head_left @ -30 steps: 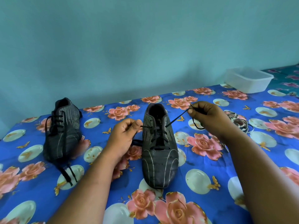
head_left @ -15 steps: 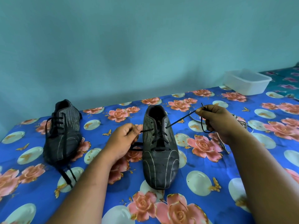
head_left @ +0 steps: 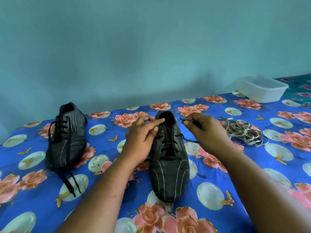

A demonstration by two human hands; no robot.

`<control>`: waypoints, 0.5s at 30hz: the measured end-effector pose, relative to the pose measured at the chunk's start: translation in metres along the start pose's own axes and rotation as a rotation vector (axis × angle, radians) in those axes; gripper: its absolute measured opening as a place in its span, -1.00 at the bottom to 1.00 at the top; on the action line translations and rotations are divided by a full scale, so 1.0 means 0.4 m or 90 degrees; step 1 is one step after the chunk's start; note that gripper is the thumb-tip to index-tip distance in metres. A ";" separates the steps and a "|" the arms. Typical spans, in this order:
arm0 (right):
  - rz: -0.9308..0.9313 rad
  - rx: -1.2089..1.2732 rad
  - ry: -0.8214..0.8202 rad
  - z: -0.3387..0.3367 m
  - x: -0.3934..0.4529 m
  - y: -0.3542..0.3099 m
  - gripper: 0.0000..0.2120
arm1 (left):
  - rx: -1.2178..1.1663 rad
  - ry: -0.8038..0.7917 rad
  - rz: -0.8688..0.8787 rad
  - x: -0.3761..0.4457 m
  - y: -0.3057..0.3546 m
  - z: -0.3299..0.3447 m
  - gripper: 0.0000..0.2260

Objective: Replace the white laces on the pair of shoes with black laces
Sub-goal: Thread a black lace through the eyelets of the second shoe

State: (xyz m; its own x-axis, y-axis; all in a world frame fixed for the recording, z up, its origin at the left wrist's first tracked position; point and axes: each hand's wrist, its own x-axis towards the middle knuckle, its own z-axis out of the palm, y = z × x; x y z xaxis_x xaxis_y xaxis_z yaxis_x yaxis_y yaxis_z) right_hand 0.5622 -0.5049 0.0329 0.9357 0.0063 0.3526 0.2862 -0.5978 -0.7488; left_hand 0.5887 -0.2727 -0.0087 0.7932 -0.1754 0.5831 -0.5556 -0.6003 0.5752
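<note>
Right in the middle of the flowery blue bedsheet sits the shoe being worked on, toe pointing back at the person so the eyelets face up and both hands can reach in from either side. Only one view, from the head camera, so that's all I've got.

The right hand is pinching the tip of the black lace between thumb and fingers, just beside the top of the shoe's opening, lace trailing down to the eyelets on that side. Looks to me like it's lined up to go through one of the last holes. The left hand has its fingers mostly straight and loose, resting at the shoe's collar and holding nothing as far as I can see, probably steadying that flap so the eyelet stays open.

The other shoe is off to the left, well apart, already threaded in black with the lace ends hanging loose toward the front. So I'd guess that one's finished bar the tying.

The old white laces are dumped in a tangle to the right, out of the way. A white plastic tub sits at the far right corner by the wall.
</note>
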 end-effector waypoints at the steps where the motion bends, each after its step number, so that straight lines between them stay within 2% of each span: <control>1: -0.015 0.010 -0.003 0.015 -0.008 -0.009 -0.92 | 0.000 -0.018 -0.007 0.000 0.005 0.002 -0.67; 6: -0.077 -0.031 0.042 0.070 -0.030 -0.041 -0.89 | -0.084 -0.033 -0.003 0.001 0.021 -0.001 -0.78; 15: -0.102 -0.064 0.047 0.105 -0.019 -0.042 -0.90 | -0.156 -0.024 -0.025 -0.012 0.042 -0.016 -0.78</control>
State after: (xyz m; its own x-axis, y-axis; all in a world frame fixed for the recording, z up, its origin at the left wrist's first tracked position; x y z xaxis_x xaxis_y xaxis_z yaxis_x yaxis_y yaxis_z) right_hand 0.5589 -0.4611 0.0192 0.8607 0.0511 0.5066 0.4053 -0.6710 -0.6209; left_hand 0.5737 -0.2770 0.0019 0.8214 -0.1874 0.5387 -0.5646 -0.4014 0.7212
